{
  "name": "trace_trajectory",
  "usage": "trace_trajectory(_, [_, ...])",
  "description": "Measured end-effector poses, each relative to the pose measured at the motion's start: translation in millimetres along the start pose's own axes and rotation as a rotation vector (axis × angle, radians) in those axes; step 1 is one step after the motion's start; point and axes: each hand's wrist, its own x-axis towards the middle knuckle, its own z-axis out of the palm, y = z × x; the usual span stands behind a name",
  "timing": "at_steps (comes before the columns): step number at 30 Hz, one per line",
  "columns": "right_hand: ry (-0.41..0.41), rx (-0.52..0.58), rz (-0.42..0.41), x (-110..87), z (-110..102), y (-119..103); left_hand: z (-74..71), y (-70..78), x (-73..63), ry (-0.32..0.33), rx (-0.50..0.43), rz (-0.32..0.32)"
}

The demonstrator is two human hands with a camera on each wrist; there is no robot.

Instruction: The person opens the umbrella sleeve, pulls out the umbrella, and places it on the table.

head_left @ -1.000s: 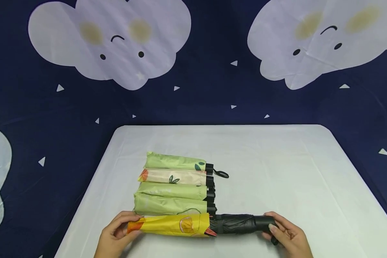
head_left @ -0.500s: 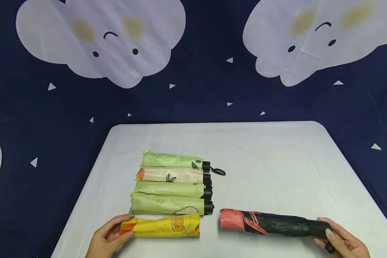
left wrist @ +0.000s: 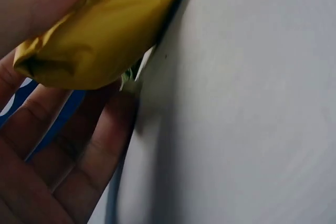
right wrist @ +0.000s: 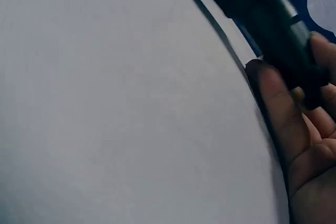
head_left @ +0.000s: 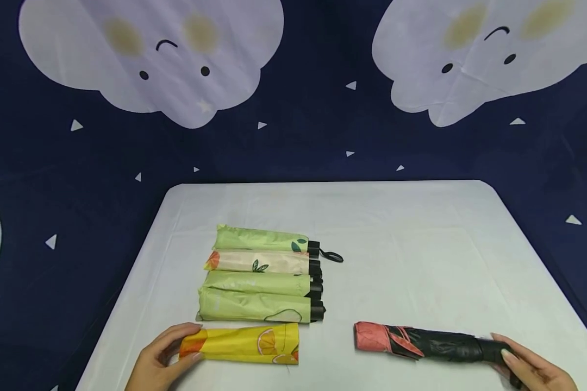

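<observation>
My left hand pinches the left end of a yellow umbrella sleeve printed with orange slices. In the left wrist view the thumb lies over the yellow fabric and the other fingers are beneath it. At the right, my right hand grips the black handle of a folded umbrella, black with a red-pink end pointing left. The right wrist view shows the dark handle between thumb and fingers. A wide gap separates sleeve and umbrella.
Several sleeved folding umbrellas lie side by side behind the yellow sleeve: a green one nearest, a cream one and a green one farther back, black handles to the right. The white table meets a dark blue cloud-print backdrop.
The black umbrella has come out of the yellow sleeve and moved right with my right hand. The left hand and sleeve have shifted slightly left. The other umbrellas stay in their row.
</observation>
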Motion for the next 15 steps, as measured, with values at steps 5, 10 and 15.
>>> trace_trajectory(5, [0.049,-0.351,-0.133,0.9,6,-8,-2.0,-0.3,1.8,0.011,0.201,0.106])
trace_trajectory(10, [0.100,-0.371,0.020,3.7,3,-11,1.2,4.6,3.2,0.017,0.256,0.094])
trace_trajectory(15, [0.146,-0.549,0.126,10.6,6,-23,5.9,9.9,5.0,0.012,0.245,0.071])
